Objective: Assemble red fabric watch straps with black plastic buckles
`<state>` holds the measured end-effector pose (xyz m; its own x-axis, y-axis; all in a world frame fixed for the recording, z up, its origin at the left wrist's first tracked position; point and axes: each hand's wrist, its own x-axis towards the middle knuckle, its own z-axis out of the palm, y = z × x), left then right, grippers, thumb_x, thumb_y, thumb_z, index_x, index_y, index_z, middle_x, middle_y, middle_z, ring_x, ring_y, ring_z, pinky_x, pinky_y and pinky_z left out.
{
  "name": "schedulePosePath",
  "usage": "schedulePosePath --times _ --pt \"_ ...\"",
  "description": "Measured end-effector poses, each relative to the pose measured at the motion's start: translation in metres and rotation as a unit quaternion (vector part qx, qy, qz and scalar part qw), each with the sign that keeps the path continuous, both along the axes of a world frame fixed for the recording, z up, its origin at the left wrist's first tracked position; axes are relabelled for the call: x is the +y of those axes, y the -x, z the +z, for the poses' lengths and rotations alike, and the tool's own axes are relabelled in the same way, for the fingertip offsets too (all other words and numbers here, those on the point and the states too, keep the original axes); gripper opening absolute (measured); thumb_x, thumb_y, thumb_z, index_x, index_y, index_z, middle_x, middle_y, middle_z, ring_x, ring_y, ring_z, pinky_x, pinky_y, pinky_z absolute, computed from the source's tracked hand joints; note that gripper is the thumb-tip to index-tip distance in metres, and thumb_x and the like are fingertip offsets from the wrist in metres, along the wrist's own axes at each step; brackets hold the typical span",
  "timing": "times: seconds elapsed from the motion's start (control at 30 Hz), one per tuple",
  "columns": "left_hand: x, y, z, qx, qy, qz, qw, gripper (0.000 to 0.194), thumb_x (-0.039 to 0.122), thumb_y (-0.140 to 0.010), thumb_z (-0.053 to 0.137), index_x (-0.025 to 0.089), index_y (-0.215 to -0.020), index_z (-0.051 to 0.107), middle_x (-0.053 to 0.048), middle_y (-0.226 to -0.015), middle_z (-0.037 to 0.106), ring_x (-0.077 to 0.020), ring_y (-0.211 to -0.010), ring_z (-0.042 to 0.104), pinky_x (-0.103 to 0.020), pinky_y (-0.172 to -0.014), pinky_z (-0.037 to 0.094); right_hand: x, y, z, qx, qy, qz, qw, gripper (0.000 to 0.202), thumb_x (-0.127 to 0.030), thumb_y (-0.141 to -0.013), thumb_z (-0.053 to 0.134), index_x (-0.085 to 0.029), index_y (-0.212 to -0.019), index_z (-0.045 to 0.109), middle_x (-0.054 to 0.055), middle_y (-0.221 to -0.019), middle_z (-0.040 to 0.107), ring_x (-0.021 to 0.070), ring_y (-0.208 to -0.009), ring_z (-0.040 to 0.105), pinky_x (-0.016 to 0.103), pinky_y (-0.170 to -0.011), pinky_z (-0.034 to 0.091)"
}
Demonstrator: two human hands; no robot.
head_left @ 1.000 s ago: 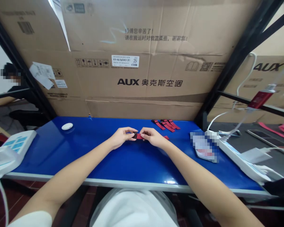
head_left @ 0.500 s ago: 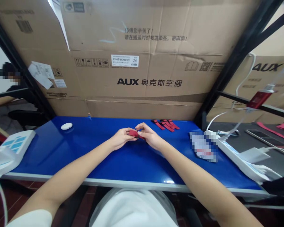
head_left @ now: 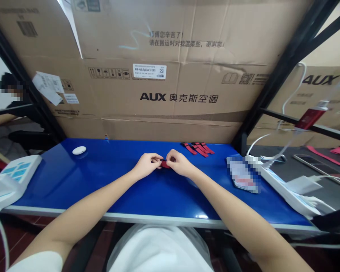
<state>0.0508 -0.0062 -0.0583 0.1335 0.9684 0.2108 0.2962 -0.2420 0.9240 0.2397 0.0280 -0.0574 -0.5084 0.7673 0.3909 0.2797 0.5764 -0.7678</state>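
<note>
On my head feed, the red strap (head_left: 164, 164) sits at mid-frame, just below centre, held between both hands over the blue tabletop (head_left: 116, 192). Can't tell from here whether it touches the surface.

Left hand (head_left: 147, 165): thumb and fingers pinched on the strap's left end; some dark stuff at those fingertips, too small for me to identify. Right hand (head_left: 179, 162): fingers curled, tips gripping the strap's right end. Hands near each other, only a short red stretch visible between them.

Around that, I have a small group of red straps with black ends (head_left: 200, 148) lying at the back of the table, right of centre, clear of the right hand. White oval object (head_left: 79, 150) left of centre, well apart from the left hand. Pixelated flat item (head_left: 243, 175) right of centre, near the white power strip (head_left: 289, 189) at the table's right edge. Another white power unit (head_left: 19, 170) at the left edge of frame.

Printed cardboard (head_left: 116, 105) fills the upper middle behind the table. Phone (head_left: 314, 164) on the dark surface at far right. Another person (head_left: 19, 107) upper left, partly behind the black frame post (head_left: 42, 113).
</note>
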Motion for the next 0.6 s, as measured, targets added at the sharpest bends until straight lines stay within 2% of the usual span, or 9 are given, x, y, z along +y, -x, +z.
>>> schedulePosePath --times 0.13,0.4,0.47,0.6 --pt "0.0 0.0 -0.001 0.013 -0.002 0.001 1.0 0.02 0.011 -0.073 0.067 0.012 -0.093 0.072 -0.006 -0.077 0.071 -0.019 -0.065 0.071 -0.032 -0.068 0.06 -0.002 0.003 -0.002 -0.004 -0.006 -0.013 1.0 0.007 -0.019 -0.072 0.052 -0.02 -0.066 0.05 0.0 -0.075 0.05 0.0136 -0.066 0.046 0.028 -0.063 0.038" --pt "-0.001 -0.002 0.0 -0.086 0.03 -0.013 0.996 0.021 0.024 -0.073 0.075 0.011 -0.09 0.072 -0.008 -0.085 0.072 -0.02 -0.074 0.071 -0.037 -0.075 0.061 0.0 0.006 -0.009 0.007 -0.007 -0.036 0.999 0.009 -0.024 -0.075 0.054 -0.02 -0.068 0.049 0.0 -0.075 0.051 0.0133 -0.064 0.047 0.029 -0.061 0.039" --pt "-0.001 -0.002 0.0 -0.099 0.046 -0.024 0.994 0.025 0.025 -0.071 0.077 0.011 -0.091 0.071 -0.008 -0.083 0.073 -0.0203 -0.076 0.071 -0.038 -0.077 0.06 0.001 0.009 -0.011 0.036 0.031 -0.015 0.999 0.01 -0.027 -0.076 0.056 -0.021 -0.071 0.049 0.0 -0.074 0.052 0.0136 -0.063 0.049 0.029 -0.06 0.04" --pt "-0.001 0.001 0.003 -0.136 0.068 -0.053 0.987 0.033 0.029 -0.069 0.08 0.012 -0.094 0.067 -0.008 -0.083 0.073 -0.02 -0.079 0.071 -0.039 -0.081 0.059 0.005 0.008 -0.012 0.115 0.154 0.081 0.978 0.015 -0.032 -0.081 0.055 -0.022 -0.089 0.047 -0.001 -0.073 0.056 0.0156 -0.064 0.056 0.032 -0.062 0.046"
